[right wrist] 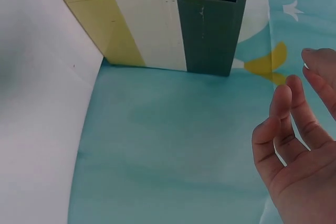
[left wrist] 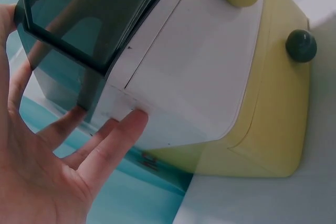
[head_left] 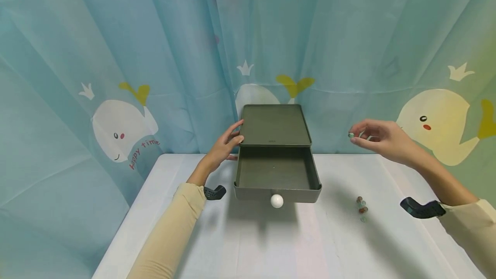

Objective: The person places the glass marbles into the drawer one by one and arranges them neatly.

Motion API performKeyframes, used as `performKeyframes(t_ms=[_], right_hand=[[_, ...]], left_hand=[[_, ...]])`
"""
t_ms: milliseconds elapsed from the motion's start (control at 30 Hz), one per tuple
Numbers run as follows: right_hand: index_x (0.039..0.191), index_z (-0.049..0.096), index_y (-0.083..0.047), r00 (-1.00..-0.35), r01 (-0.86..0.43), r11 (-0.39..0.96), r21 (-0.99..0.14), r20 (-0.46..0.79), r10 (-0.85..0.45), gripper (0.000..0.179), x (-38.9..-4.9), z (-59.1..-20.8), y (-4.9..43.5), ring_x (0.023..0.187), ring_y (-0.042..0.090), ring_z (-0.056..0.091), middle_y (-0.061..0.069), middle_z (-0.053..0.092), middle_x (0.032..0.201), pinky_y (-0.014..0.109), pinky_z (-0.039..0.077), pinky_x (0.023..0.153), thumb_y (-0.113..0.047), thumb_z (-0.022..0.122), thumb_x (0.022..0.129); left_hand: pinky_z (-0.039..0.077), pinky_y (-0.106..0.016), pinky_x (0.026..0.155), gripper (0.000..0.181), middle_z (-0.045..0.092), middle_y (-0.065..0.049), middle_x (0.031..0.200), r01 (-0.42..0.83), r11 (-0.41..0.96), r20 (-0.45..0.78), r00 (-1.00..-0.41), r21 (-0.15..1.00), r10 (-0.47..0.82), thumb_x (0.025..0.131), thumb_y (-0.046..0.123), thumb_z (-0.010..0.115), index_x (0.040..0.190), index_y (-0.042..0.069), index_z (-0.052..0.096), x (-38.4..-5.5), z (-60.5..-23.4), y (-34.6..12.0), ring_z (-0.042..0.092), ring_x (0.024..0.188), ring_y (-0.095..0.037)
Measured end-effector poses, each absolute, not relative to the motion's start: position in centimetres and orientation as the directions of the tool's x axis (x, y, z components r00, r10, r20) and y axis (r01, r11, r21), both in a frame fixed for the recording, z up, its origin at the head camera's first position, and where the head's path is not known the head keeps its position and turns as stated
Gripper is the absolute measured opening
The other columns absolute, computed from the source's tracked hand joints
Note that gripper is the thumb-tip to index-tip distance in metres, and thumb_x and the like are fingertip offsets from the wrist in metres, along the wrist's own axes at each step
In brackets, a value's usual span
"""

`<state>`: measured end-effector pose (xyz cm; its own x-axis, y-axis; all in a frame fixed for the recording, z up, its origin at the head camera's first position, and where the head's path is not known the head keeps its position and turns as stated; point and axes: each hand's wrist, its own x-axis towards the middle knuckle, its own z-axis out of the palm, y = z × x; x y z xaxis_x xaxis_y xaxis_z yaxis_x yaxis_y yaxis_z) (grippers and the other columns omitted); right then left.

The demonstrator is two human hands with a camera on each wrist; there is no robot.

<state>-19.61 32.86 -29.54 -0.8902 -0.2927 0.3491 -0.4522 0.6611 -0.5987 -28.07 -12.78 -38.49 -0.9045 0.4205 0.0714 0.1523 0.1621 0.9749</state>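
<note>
A small drawer unit stands on the table, its dark green top [head_left: 275, 124] facing me. The top drawer [head_left: 277, 175], with a white knob [head_left: 277, 201], is pulled out, and its inside shows nothing lying in it. My left hand [head_left: 218, 150] rests against the unit's left side; in the left wrist view, extended fingers [left wrist: 118, 145] touch the white middle tier [left wrist: 194, 77]. Raised to the right of the unit, my right hand [head_left: 387, 139] pinches a small greenish marble [head_left: 351, 134] between thumb and fingertips. In the right wrist view that marble cannot be made out.
Several brown and greenish marbles [head_left: 362, 210] lie on the white table [head_left: 271, 253], right of the drawer. A blue curtain [head_left: 186, 55] with whale prints hangs close behind the unit. The yellow bottom tier [left wrist: 278, 103] has a dark green knob [left wrist: 301, 45].
</note>
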Motion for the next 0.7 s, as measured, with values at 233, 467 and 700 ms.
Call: performKeyframes(t_ms=[233,467,700], right_hand=[[0.100,0.074,-0.017,-0.887,-0.461,0.653,-0.601,0.344,-0.309,0.010,-19.8,-29.2,32.4,0.083,0.010,0.065,-0.007,0.071,0.101,0.025,0.048,0.062,-0.011,0.077,0.093],[0.100,0.072,-0.012,-0.815,-0.579,0.602,-0.549,0.393,-0.426,0.017,-20.2,-28.5,31.8,0.079,0.010,0.064,-0.007,0.070,0.100,0.023,0.048,0.062,0.000,0.077,0.089],[0.102,0.070,-0.017,-0.779,-0.620,0.560,-0.549,0.345,-0.524,0.022,-20.6,-27.0,30.1,0.077,0.012,0.064,-0.003,0.068,0.096,0.023,0.051,0.065,-0.001,0.077,0.089]], left_hand=[[0.051,-0.064,0.095,0.061,0.027,-0.011,0.165,0.151,0.163,0.070,-0.904,0.975,0.422,0.103,0.045,0.055,0.159,0.049,0.030,-28.1,-38.5,-12.8,0.041,0.144,-0.037],[0.051,-0.063,0.095,0.062,0.026,-0.011,0.165,0.149,0.163,0.067,-0.904,0.975,0.423,0.103,0.044,0.055,0.159,0.047,0.030,-28.1,-38.6,-12.8,0.041,0.144,-0.037],[0.050,-0.065,0.095,0.062,0.026,-0.012,0.165,0.151,0.163,0.069,-0.905,0.975,0.420,0.103,0.044,0.055,0.159,0.047,0.030,-28.2,-38.6,-12.8,0.040,0.144,-0.038]])
